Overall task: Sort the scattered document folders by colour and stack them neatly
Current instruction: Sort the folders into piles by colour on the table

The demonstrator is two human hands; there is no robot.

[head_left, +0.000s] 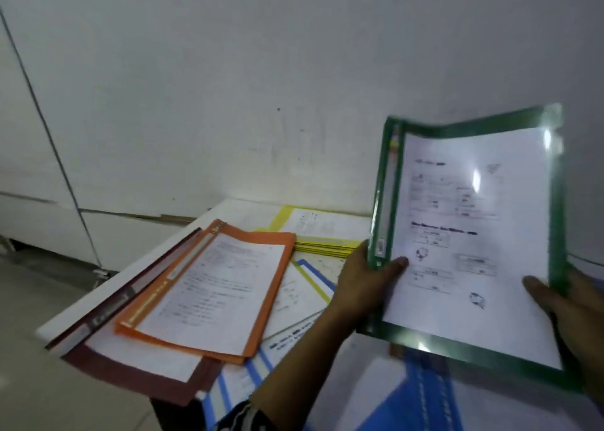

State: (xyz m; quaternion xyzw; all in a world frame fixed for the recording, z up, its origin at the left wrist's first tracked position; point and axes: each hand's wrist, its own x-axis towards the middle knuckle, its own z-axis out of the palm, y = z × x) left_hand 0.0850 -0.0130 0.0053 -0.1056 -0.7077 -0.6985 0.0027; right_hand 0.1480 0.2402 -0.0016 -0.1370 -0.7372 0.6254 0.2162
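Head view: a green folder was held up above the right side of the table, clear of everything that lay on it. It was gripped at its lower left corner by the left hand, with the thumb on the clear front cover and the fingers behind. At its right edge it was pinched in the same way by the right hand. A printed sheet could be seen through the cover, but the text was too blurred to be read.

The sorting was judged to be partly done. At the far edge of the table, close to the wall, a stack of yellow folders was already laid fairly square. Near the left edge, orange folders were gathered into a small pile, but it was skewed and rested on a dark red folder, which overhung the near left corner. Blue folders were scattered from the middle of the table to its near edge, partly under the orange ones. No green pile could be seen, so a place was still to be found for the folder in hand. The blue ones were still to be collected and the orange pile squared.
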